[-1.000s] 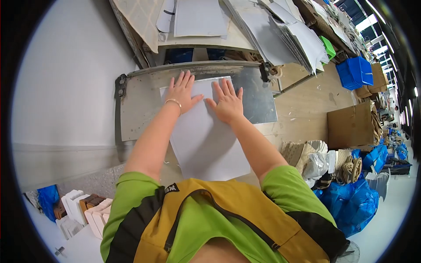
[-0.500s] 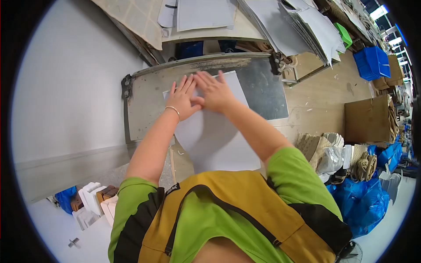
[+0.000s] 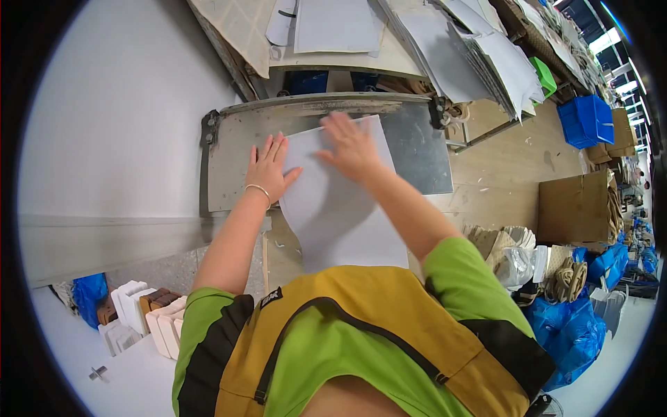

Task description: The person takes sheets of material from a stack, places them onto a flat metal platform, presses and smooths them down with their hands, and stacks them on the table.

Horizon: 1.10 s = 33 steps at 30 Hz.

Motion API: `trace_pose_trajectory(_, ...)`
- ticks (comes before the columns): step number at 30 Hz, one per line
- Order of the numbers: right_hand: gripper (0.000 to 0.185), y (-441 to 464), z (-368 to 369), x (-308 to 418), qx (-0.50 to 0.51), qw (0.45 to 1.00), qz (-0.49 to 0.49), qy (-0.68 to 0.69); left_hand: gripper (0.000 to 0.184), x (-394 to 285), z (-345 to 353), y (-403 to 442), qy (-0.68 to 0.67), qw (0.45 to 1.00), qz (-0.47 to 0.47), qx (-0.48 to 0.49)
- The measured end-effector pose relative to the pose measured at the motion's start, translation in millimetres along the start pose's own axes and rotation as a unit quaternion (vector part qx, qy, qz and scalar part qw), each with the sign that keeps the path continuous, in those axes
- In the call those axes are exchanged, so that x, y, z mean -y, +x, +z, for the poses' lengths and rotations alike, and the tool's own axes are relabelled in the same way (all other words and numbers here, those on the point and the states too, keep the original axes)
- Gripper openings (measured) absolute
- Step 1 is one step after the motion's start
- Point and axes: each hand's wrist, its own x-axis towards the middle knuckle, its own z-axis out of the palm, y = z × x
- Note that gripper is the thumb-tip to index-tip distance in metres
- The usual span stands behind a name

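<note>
A white sheet (image 3: 340,208) lies across the grey metal plate (image 3: 417,153) and reaches down toward my apron. At the sheet's upper left edge, my left hand (image 3: 269,170) rests palm down with fingers spread, a bracelet on its wrist. My right hand (image 3: 349,144), somewhat blurred by motion, is over the upper part of the sheet with its fingers extended. Neither hand grips anything. The sheet's lower end is hidden behind the apron.
Beyond the plate, a table (image 3: 347,62) carries stacks of white sheets (image 3: 451,62). To the right are a cardboard box (image 3: 577,205), a blue crate (image 3: 587,121) and blue bags (image 3: 566,326). A white wall (image 3: 118,125) stands at the left.
My left hand has shifted left to the sheet's edge. My right hand moved left toward it, then back to the right over the sheet. The camera view has shifted slightly.
</note>
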Motion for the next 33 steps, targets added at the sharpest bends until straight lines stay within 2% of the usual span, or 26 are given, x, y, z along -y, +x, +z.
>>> trace_pose_trajectory(1,0.081,0,8,10,-0.002,0.996,-0.063,0.068,0.079,1,1,0,0.002,1.000,-0.002,0.000)
trace_pose_trajectory(2,0.081,0,9,9,0.001,0.996,-0.062,0.070,0.079,3,0,1,0.006,1.000,-0.003,0.001)
trace_pose_trajectory(5,0.079,0,6,-3,-0.003,0.994,-0.109,-0.008,0.079,2,-1,-5,0.013,1.000,-0.010,0.017)
trace_pose_trajectory(10,0.078,-13,-15,-34,0.032,0.995,-0.079,-0.055,0.078,-2,-8,0,0.024,0.999,-0.023,0.018)
trace_pose_trajectory(13,0.079,-22,-15,-49,0.007,0.999,0.018,-0.038,0.078,-3,-12,-1,0.021,0.999,-0.028,0.025)
trace_pose_trajectory(14,0.079,-25,-9,-56,0.005,0.999,0.018,-0.040,0.078,-5,-15,-1,0.016,0.999,-0.031,0.032)
trace_pose_trajectory(17,0.077,-32,8,-70,-0.064,0.980,0.177,0.057,0.076,-8,-18,7,0.018,0.999,-0.037,0.020)
trace_pose_trajectory(20,0.071,-35,11,-61,-0.078,0.974,0.200,0.078,0.073,-14,-23,17,0.033,0.998,-0.043,-0.008)
trace_pose_trajectory(22,0.068,-48,7,-54,-0.085,0.968,0.217,0.090,0.065,-15,-40,22,0.017,0.998,-0.056,0.018)
trace_pose_trajectory(24,0.050,-74,4,-45,-0.133,0.921,0.273,0.246,0.062,-16,-42,20,0.008,0.998,-0.058,0.033)
trace_pose_trajectory(25,0.042,-80,0,-42,-0.158,0.886,0.297,0.321,0.060,-14,-40,16,-0.048,0.997,-0.060,0.006)
trace_pose_trajectory(27,0.038,-82,-11,-49,-0.137,0.887,0.302,0.320,0.059,-7,-33,6,-0.161,0.984,-0.062,-0.050)
trace_pose_trajectory(28,0.033,-82,-18,-55,-0.114,0.889,0.305,0.321,0.059,-3,-28,-3,-0.161,0.984,-0.055,-0.051)
trace_pose_trajectory(29,0.030,-79,-25,-61,-0.091,0.891,0.307,0.321,0.056,2,-22,-15,-0.247,0.968,-0.007,-0.047)
trace_pose_trajectory(30,0.018,-71,-53,-60,-0.166,0.920,0.243,0.261,0.053,8,-15,-27,-0.332,0.942,0.038,-0.043)
trace_pose_trajectory(31,0.011,-60,-87,-54,-0.236,0.936,0.172,0.196,0.053,16,-4,-40,-0.334,0.940,0.040,-0.047)
trace_pose_trajectory(32,0.009,-49,-110,-47,-0.238,0.961,0.054,0.129,0.048,24,5,-54,-0.565,0.825,0.004,0.018)
trace_pose_trajectory(33,0.008,-39,-125,-35,-0.235,0.968,-0.064,0.062,0.042,33,14,-59,-0.754,0.651,-0.032,0.085)
